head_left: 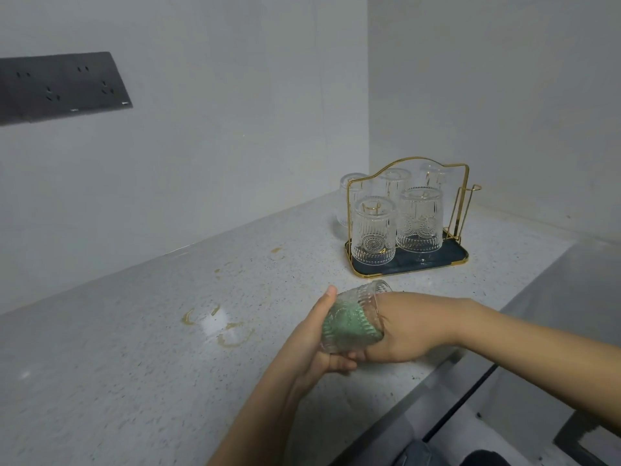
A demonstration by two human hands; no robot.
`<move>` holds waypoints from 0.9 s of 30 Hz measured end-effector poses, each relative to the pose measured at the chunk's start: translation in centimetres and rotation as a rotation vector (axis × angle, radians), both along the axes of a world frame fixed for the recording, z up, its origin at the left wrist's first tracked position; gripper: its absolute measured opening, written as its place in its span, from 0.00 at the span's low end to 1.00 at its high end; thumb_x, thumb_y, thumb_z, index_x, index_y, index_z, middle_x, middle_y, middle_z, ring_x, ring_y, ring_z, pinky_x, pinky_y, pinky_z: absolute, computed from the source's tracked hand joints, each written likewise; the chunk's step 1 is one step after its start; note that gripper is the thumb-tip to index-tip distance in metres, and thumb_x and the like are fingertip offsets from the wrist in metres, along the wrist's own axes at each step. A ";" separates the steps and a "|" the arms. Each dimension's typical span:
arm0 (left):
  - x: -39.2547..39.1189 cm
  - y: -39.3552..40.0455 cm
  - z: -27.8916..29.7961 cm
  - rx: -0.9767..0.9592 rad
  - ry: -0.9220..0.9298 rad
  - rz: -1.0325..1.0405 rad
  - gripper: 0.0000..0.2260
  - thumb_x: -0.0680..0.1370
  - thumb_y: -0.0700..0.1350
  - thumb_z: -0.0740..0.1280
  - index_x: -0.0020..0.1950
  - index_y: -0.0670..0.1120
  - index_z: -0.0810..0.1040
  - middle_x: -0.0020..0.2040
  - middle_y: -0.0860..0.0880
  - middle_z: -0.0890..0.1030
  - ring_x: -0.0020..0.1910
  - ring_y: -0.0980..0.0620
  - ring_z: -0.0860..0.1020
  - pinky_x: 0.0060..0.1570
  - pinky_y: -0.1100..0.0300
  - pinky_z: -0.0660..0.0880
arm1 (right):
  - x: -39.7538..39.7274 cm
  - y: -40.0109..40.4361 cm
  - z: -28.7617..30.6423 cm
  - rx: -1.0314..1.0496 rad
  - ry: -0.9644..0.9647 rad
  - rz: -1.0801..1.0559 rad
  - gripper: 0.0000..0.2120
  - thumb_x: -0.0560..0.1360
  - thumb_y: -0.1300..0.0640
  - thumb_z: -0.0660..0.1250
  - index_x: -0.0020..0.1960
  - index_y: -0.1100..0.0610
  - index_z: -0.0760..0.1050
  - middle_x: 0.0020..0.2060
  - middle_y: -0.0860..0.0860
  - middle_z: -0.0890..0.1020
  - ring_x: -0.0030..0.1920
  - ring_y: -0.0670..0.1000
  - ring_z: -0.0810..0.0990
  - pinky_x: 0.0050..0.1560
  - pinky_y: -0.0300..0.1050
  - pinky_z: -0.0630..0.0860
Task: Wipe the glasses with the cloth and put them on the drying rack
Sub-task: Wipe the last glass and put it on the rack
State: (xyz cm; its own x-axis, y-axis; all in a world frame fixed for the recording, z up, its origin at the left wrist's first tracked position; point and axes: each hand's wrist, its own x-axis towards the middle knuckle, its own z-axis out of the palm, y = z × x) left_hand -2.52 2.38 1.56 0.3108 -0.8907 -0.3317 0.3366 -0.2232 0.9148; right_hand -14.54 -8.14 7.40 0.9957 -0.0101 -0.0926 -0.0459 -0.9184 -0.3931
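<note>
the left hand (pixel 319 334) grips an embossed drinking glass (pixel 353 317) on its side above the near edge of the speckled countertop (pixel 134 331), thumb along the top of the glass and fingers curled under its base. the right hand (pixel 410 327) is pushed into the mouth of the glass, its fingers hidden inside with a green cloth (pixel 346 322) that shows through the patterned wall; how tightly those fingers hold the cloth cannot be told. toward the far right corner of the countertop stands the drying rack (pixel 408 260), a gold wire frame on a dark tray, with five more embossed glasses (pixel 373 230) upside down on its pegs. yellowish ring stains (pixel 232 334) mark the countertop to the left of the hands. a dark socket panel (pixel 64 87) sits on the wall at the left.
</note>
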 end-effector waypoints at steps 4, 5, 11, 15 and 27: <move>1.4 0.5 -0.1 -0.102 -0.074 -0.060 0.32 0.73 0.64 0.67 0.67 0.42 0.73 0.53 0.42 0.84 0.45 0.47 0.83 0.43 0.52 0.79 | -0.3 -1.4 2.9 0.180 -0.001 -0.122 0.06 0.70 0.60 0.71 0.36 0.54 0.76 0.24 0.44 0.75 0.25 0.39 0.73 0.28 0.31 0.68; 1.8 0.6 0.0 -0.128 -0.106 -0.103 0.34 0.70 0.63 0.70 0.69 0.43 0.72 0.58 0.40 0.82 0.50 0.46 0.82 0.48 0.49 0.78 | -0.4 -2.0 3.6 0.250 0.024 -0.131 0.04 0.69 0.62 0.72 0.38 0.56 0.77 0.23 0.44 0.76 0.24 0.40 0.74 0.26 0.31 0.68; 1.7 0.6 0.3 -0.224 -0.033 -0.279 0.44 0.59 0.55 0.83 0.69 0.39 0.72 0.59 0.36 0.79 0.56 0.38 0.79 0.63 0.41 0.72 | 0.6 -2.3 2.9 0.530 0.152 -0.072 0.04 0.68 0.58 0.74 0.40 0.51 0.80 0.29 0.53 0.82 0.23 0.52 0.78 0.23 0.40 0.72; 2.2 0.6 0.1 -0.214 0.016 -0.081 0.46 0.56 0.57 0.83 0.67 0.34 0.74 0.58 0.33 0.79 0.54 0.38 0.80 0.59 0.42 0.75 | 1.4 -1.2 0.9 0.868 -0.243 -0.207 0.06 0.70 0.63 0.72 0.42 0.61 0.75 0.28 0.50 0.80 0.25 0.46 0.79 0.23 0.39 0.73; 1.3 -0.7 0.1 -0.487 0.466 0.442 0.29 0.68 0.48 0.78 0.66 0.39 0.75 0.63 0.37 0.79 0.62 0.39 0.78 0.65 0.39 0.72 | 3.7 6.9 -4.5 2.162 -0.697 -0.602 0.33 0.75 0.35 0.51 0.63 0.61 0.73 0.57 0.62 0.80 0.57 0.59 0.80 0.62 0.54 0.70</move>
State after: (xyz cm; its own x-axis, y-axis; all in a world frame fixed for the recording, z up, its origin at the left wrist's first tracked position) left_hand -1.21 1.64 1.66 0.5939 -0.7956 -0.1197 0.6711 0.4079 0.6191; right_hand -10.80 -1.24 2.93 0.7948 -0.5899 -0.1426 0.4663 0.7440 -0.4786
